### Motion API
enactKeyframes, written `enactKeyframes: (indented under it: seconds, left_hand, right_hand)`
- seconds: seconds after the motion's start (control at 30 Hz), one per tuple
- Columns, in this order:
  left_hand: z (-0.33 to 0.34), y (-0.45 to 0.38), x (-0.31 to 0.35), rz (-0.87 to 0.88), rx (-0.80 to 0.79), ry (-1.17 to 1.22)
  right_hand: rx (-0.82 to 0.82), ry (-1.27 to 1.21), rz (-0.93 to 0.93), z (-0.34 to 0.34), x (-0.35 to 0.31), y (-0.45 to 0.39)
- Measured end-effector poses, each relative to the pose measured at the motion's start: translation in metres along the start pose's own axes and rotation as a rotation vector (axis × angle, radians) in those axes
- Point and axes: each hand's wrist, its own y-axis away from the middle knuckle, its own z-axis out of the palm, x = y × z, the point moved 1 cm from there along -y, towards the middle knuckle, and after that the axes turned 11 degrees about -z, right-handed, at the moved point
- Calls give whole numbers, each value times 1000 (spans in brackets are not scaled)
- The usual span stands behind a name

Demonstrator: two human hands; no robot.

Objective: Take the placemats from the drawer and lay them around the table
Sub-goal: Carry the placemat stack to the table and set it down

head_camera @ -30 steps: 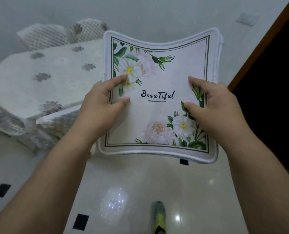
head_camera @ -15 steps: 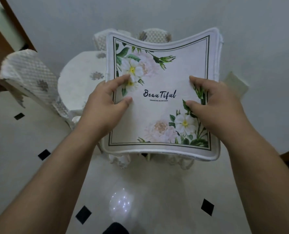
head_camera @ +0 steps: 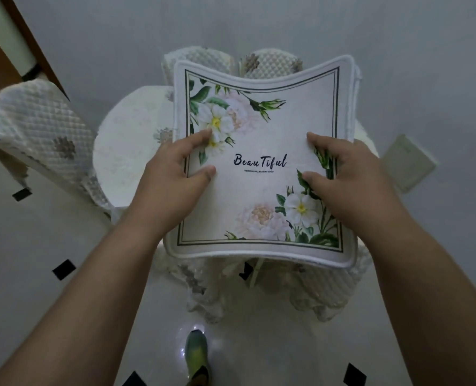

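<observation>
Both hands hold a stack of placemats (head_camera: 261, 168) in the air at the centre of the head view, above and in front of the worktop (head_camera: 131, 151), which shows past the stack's 9 o'clock edge under a white cloth with grey flower prints. The left hand (head_camera: 172, 179) grips the stack's 9 o'clock edge, with its thumb and forefinger lying on the printed face and pinching the mats; its other fingers are hidden beneath. The right hand (head_camera: 350, 179) grips the 3 o'clock edge the same way, thumb and forefinger on top, the rest out of sight below. The top mat is white with a dark double border, white and pink flowers at its 10 o'clock and 5 o'clock corners, and the word "Beautiful" in the middle; its far edge sags between the hands. At the 2 o'clock corner the edges of further mats show under it, but how many cannot be told. Quilted chair covers (head_camera: 36, 126) stand around the worktop, at 9 o'clock, 12 o'clock and below the stack at 6 o'clock. A green shoe (head_camera: 196, 352) stands on the glossy white floor (head_camera: 36, 274), which has small black diamond tiles.
</observation>
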Motion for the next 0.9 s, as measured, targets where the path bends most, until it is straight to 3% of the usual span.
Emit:
enactKeyframes:
  seconds: [0.47,0.9]
  left_hand:
    - [-29,-152,-6,-7,-83,9]
    - [15,-213,28,-91,-46,62]
  right_hand:
    - [40,-2,66,60,-22,-127]
    - [-10,-42,-15,51,35,-216]
